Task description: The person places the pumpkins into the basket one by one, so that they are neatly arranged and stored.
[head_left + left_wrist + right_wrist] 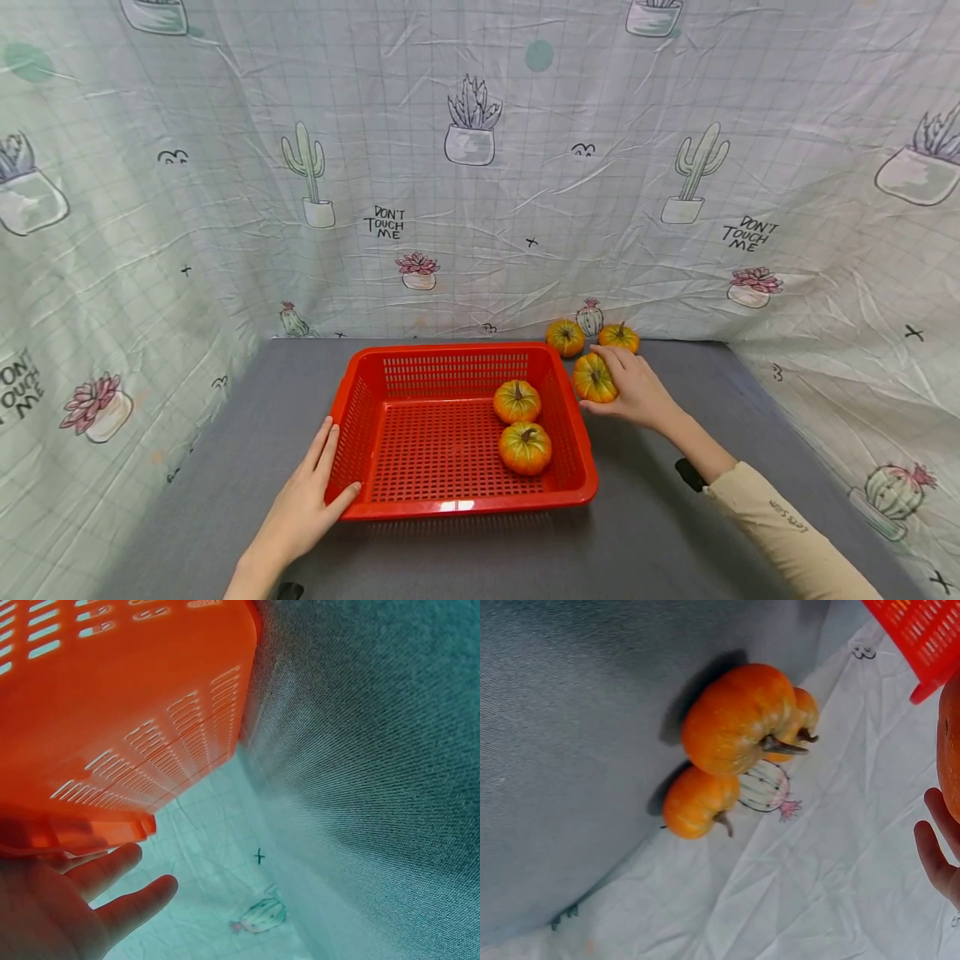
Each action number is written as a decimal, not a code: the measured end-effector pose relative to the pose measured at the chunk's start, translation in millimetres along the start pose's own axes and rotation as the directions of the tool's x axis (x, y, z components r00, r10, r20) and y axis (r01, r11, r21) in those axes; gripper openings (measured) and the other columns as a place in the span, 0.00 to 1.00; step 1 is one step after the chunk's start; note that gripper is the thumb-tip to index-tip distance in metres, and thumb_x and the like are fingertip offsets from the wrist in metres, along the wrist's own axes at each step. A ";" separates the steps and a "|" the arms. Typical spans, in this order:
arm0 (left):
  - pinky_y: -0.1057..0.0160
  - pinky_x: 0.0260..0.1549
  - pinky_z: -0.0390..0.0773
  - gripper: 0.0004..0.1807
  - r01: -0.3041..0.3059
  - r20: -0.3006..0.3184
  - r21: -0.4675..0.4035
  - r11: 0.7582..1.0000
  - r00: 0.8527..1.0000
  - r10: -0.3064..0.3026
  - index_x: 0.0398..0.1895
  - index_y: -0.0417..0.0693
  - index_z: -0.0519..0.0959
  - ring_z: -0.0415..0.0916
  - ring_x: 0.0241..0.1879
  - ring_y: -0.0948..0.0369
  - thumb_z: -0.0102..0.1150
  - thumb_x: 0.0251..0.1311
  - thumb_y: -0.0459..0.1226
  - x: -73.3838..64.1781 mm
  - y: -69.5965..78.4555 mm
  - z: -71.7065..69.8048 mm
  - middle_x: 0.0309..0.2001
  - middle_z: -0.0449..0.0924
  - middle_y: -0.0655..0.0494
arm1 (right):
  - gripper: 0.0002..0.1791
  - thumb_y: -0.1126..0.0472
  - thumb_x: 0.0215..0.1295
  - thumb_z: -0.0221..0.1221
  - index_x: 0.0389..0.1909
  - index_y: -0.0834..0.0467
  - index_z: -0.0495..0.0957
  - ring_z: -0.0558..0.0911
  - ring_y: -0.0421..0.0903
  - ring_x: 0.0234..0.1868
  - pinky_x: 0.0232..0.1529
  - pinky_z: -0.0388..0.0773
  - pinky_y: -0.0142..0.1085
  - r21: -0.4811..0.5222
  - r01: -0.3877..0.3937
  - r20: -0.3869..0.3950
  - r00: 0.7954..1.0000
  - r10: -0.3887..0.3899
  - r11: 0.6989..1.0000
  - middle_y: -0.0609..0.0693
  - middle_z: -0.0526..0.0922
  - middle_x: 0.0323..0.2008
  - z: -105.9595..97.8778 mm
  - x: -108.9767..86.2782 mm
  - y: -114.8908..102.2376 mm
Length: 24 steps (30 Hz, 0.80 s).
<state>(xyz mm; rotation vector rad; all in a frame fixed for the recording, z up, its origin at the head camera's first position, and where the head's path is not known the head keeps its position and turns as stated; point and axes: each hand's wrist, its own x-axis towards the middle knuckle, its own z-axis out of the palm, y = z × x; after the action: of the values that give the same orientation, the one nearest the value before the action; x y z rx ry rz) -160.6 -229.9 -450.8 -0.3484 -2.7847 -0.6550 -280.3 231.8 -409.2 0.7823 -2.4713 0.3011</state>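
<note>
A red plastic basket [457,505] stands on the grey table, with two small orange pumpkins [525,448] inside at its right end. My left hand [303,500] rests at the basket's front left corner, fingers straight along the left rim and thumb at the front rim. Just outside the right rim, my right hand [633,387] grips another pumpkin [594,379] between thumb and fingers. The right wrist view catches only part of this held pumpkin [949,750] and a few fingertips [931,851].
Several pumpkins sit on the table at the back right; the right wrist view shows a large one [739,720] in front of two others, near the printed cloth [802,885]. In the head view, two pumpkins [618,337] show beyond the right hand. Cloth walls [472,275] enclose the table.
</note>
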 end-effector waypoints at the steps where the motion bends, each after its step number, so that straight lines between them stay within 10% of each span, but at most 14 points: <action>1: 0.40 0.47 0.68 0.44 -0.001 -0.001 -0.001 1.000 1.000 0.001 0.68 0.39 0.47 0.60 0.60 0.42 0.55 0.54 0.46 0.0 0.0 0.1 0.70 0.43 0.45 | 0.46 0.43 0.34 0.69 0.54 0.63 0.67 0.72 0.54 0.47 0.43 0.69 0.51 0.000 0.006 -0.004 1.000 -0.006 1.000 0.59 0.73 0.48 -0.8 0.7 -1.2; 24: 0.41 0.47 0.68 0.44 0.013 0.005 0.018 1.000 1.000 -0.013 0.68 0.39 0.47 0.59 0.60 0.43 0.55 0.54 0.46 0.1 1.3 -0.4 0.70 0.44 0.45 | 0.44 0.39 0.37 0.67 0.52 0.63 0.67 0.72 0.51 0.48 0.46 0.68 0.47 0.049 0.090 0.024 0.996 -0.091 0.995 0.55 0.74 0.47 -2.5 12.4 -32.3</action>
<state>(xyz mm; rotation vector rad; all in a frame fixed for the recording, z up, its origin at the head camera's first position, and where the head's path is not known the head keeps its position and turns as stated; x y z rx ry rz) -160.3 -228.9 -449.8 -0.3290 -2.7978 -0.6327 -268.9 200.7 -398.7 0.9211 -2.4522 0.3202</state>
